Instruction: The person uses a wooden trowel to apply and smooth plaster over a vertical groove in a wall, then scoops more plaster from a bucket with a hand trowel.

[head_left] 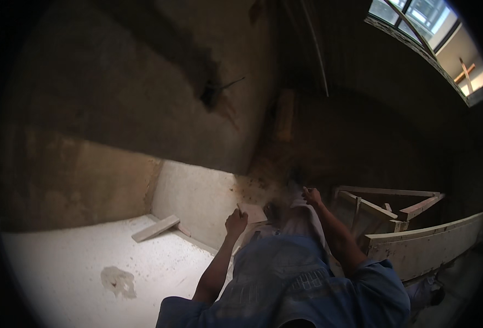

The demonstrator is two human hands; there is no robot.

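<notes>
One bare left hand (236, 223), at six o'clock in the view, is closed on the left side of a pale, flat, four-sided board (256, 214). At four o'clock, the bare right hand (311, 196) is curled; blur and shadow hide its grip, so I cannot tell what it holds. One pale, straight-edged plank (155, 228) lies at eight o'clock, and a triangular wooden frame (375, 207) stands between three and four.
</notes>
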